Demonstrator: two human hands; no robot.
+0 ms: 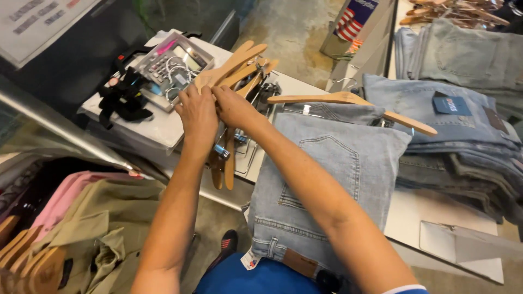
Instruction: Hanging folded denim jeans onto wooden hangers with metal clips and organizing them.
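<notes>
Folded jeans point(321, 179) flank both hands point(218, 114) clutching wooden hangers point(234, 71) beside a calculator point(171, 65).

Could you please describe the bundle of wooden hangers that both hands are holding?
The bundle of pale wooden trouser hangers lies fanned on the white table, bars overlapping at slanted angles, with metal clips and hooks below. The left hand and right hand press on its middle together. Its lower ends overhang the table edge.

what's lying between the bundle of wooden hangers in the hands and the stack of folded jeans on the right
In the head view, a single wooden hanger lies across light blue jeans between the hanger bundle and the folded stack.
</notes>
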